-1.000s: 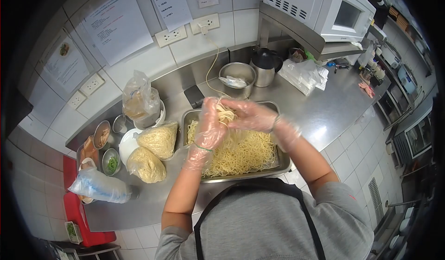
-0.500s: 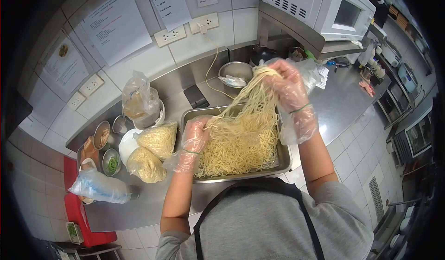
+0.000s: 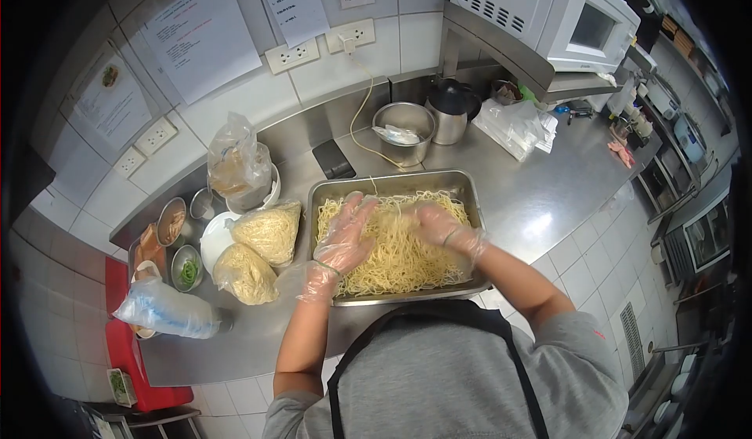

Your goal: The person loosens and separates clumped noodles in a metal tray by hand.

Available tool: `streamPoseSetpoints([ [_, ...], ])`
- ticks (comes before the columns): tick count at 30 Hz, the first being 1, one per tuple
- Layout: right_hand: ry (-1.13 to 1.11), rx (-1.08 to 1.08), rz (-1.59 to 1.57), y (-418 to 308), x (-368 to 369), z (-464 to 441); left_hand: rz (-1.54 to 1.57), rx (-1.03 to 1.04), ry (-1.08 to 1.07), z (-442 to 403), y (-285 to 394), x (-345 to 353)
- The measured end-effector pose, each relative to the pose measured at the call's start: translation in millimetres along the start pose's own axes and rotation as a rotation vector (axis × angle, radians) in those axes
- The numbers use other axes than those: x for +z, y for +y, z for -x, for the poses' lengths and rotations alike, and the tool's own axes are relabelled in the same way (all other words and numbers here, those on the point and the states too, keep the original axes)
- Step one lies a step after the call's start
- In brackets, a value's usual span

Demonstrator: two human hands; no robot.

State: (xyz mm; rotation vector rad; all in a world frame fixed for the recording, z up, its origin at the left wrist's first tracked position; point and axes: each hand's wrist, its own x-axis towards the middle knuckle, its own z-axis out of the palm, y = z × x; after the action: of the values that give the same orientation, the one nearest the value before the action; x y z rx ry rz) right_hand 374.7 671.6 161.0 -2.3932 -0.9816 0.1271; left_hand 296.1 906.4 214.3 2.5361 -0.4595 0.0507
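A deep steel tray point(image 3: 477, 196) holds a wide heap of thin yellow noodles point(image 3: 403, 259). My left hand point(image 3: 348, 231), in a clear plastic glove banded at the wrist, lies open over the left side of the heap, fingers stretched toward the back and thumb apart. On the right side, my gloved right hand point(image 3: 443, 226) reaches into the noodles with its fingers curled around some strands. Its fingertips and the strands beside them are slightly blurred.
Left of the tray lie two bags of noodles point(image 3: 269, 234), with a bowl of green vegetable pieces point(image 3: 187, 270) and a blue-white plastic roll point(image 3: 168, 311) farther left. Behind stand a steel pot point(image 3: 405, 153), a steel jug point(image 3: 449, 114) and plastic bags point(image 3: 509, 128). A microwave point(image 3: 587, 28) sits on a shelf.
My right hand has come down from above the tray's back right, bringing the lifted noodle bundle back into the heap. My left hand has opened and moved slightly right over the noodles.
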Motion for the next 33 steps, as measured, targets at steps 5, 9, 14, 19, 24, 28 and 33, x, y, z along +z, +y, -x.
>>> streamPoseSetpoints([
  [5,0.249,0.133,-0.286,-24.0,-64.9,-21.0,0.249,0.111,0.064,-12.0,3.6,9.7],
  [9,0.391,0.105,-0.900,-51.0,-69.6,-36.1,0.518,0.201,0.321,-21.2,60.3,4.3],
  [14,0.222,0.175,-1.496,-90.2,-88.4,-29.6,0.663,0.142,0.470,-35.5,33.2,23.1],
  [19,0.025,0.255,-1.040,-44.7,-113.0,-14.9,0.544,0.028,0.621,-15.3,-8.2,10.5],
  [24,0.096,0.064,-1.049,-43.5,-123.8,-12.0,0.774,0.005,0.593,-16.8,-34.8,16.2],
  [28,0.277,-0.067,-0.342,-79.7,-70.4,-21.1,0.854,0.176,0.488,-30.5,21.3,1.3],
  [33,0.177,0.181,-0.605,-69.2,-98.8,-18.4,0.818,0.072,0.501,-20.6,-1.8,-9.0],
])
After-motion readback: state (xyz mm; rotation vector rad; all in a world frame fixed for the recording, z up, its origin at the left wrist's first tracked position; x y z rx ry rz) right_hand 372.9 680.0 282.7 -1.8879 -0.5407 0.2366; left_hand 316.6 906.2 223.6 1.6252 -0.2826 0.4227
